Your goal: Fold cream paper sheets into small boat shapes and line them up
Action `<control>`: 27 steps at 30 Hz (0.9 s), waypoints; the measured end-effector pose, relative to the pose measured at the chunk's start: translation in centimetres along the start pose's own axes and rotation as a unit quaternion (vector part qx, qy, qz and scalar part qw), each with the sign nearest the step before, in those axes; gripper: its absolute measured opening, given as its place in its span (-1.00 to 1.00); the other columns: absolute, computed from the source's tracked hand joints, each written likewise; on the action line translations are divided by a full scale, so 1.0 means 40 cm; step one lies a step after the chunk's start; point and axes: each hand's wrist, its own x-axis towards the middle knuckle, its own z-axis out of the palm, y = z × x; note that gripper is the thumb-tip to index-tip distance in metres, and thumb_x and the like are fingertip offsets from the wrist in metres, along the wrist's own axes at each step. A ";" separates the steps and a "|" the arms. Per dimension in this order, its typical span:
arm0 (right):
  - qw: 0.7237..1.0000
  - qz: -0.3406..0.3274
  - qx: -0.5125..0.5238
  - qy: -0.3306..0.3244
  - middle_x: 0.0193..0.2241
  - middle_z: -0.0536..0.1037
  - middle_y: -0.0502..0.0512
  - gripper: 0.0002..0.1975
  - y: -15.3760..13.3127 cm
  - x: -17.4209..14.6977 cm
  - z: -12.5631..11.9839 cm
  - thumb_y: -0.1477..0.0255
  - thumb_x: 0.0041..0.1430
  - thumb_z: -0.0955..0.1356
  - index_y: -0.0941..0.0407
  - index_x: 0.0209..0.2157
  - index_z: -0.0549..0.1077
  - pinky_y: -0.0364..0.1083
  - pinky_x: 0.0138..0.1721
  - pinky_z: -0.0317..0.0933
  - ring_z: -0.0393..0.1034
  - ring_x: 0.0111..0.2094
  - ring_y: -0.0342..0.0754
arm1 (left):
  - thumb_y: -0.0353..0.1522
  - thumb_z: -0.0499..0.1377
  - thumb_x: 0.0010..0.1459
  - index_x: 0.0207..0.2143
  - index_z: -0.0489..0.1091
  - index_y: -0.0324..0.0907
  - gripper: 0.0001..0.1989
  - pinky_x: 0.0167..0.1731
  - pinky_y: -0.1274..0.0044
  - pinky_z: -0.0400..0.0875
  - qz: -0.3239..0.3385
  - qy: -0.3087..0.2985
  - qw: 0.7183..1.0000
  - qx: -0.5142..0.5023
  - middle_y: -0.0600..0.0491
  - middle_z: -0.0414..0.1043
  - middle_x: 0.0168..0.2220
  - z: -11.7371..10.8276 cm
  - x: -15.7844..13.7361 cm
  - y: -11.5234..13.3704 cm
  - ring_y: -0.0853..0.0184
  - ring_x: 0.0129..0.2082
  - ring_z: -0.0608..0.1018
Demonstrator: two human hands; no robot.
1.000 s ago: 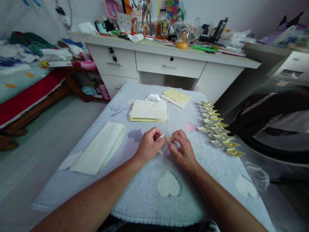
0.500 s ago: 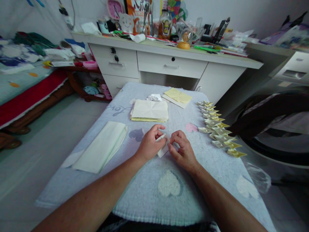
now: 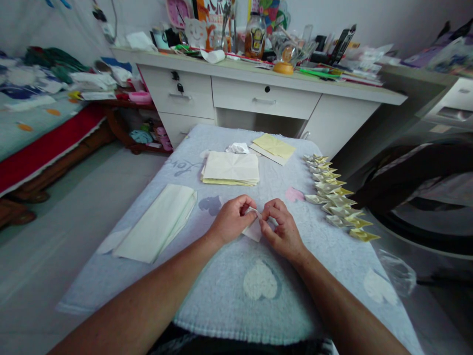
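Pale blue towel-covered tabletop [image 3: 229, 296] carries the work: the left hand [image 3: 231, 223] and right hand [image 3: 283, 230] pinch one small, partly folded cream paper piece [image 3: 254, 228] between them. Judging by the row of finished folded yellow-and-white paper boats [image 3: 334, 197] alongside, a mid-fold crease is under way, calling next for firm, even fingertip pressure.

Head-worn camera, looking forward and down, close above towel-covered table [image 3: 229, 305]

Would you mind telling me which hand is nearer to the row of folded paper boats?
Right. The right hand lies just left of the row of folded paper boats; the left hand sits farther left, beyond it.
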 end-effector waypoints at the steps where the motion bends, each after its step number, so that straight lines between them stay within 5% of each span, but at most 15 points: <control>1: 1.000 -0.002 -0.002 -0.002 -0.35 0.30 0.05 -0.92 -0.001 0.000 0.001 0.56 0.06 0.30 0.11 -0.45 0.32 -0.04 -0.21 0.14 0.22 -0.25 -0.04 | -0.41 0.15 0.04 -0.36 0.36 -0.19 -0.94 -0.51 0.62 0.15 -0.002 0.000 1.000 -0.003 0.21 0.19 -0.55 0.002 -0.001 -0.001 0.47 -0.53 0.28; 7: 1.000 -0.012 -0.018 -0.011 -0.33 0.31 0.06 -0.95 -0.008 -0.003 0.002 0.54 0.08 0.30 0.11 -0.42 0.33 -0.03 -0.19 0.15 0.23 -0.23 -0.02 | -0.38 0.08 0.13 -0.31 0.37 -0.20 -0.89 -0.45 0.61 0.24 -0.003 -0.019 0.999 -0.048 0.12 0.38 -0.45 0.011 -0.008 0.000 0.41 -0.45 0.41; 11: 1.000 -0.006 0.006 -0.004 -0.31 0.33 0.07 -0.97 -0.009 -0.002 -0.008 0.45 0.16 0.30 0.10 -0.36 0.35 -0.02 -0.15 0.16 0.25 -0.21 -0.02 | -0.36 0.07 0.15 -0.23 0.37 -0.18 -0.85 -0.55 0.63 0.17 -0.022 -0.028 0.995 -0.093 0.14 0.39 -0.49 0.011 -0.009 0.001 0.46 -0.57 0.35; 16: 0.993 0.088 0.069 0.046 -0.34 0.37 0.04 -0.84 0.008 0.000 -0.014 0.30 0.23 0.28 0.10 -0.24 0.34 -0.08 -0.23 0.17 0.26 -0.29 -0.07 | -0.33 0.08 0.18 -0.14 0.32 -0.16 -0.80 -0.52 0.63 0.23 -0.038 -0.051 0.983 -0.172 0.10 0.46 -0.40 0.010 -0.010 0.006 0.45 -0.53 0.41; 20: 0.968 0.178 0.175 -0.039 -0.50 0.33 -0.03 -0.75 0.027 0.002 -0.009 0.21 0.21 0.30 0.13 -0.34 0.37 -0.15 -0.43 0.09 0.19 -0.46 -0.15 | -0.34 0.09 0.18 -0.10 0.33 -0.16 -0.77 -0.49 0.64 0.24 -0.024 -0.055 0.980 -0.191 0.09 0.46 -0.36 0.010 -0.014 0.011 0.45 -0.49 0.42; 27: 0.953 0.195 0.231 -0.015 -0.59 0.29 -0.08 -0.70 0.047 0.001 -0.001 0.18 0.13 0.37 0.13 -0.46 0.36 -0.18 -0.50 0.03 0.13 -0.54 -0.19 | -0.14 0.10 0.20 -0.12 0.37 -0.19 -0.66 -0.34 0.57 0.35 -0.061 -0.007 0.971 -0.233 0.02 0.47 -0.25 -0.003 -0.011 0.018 0.38 -0.34 0.49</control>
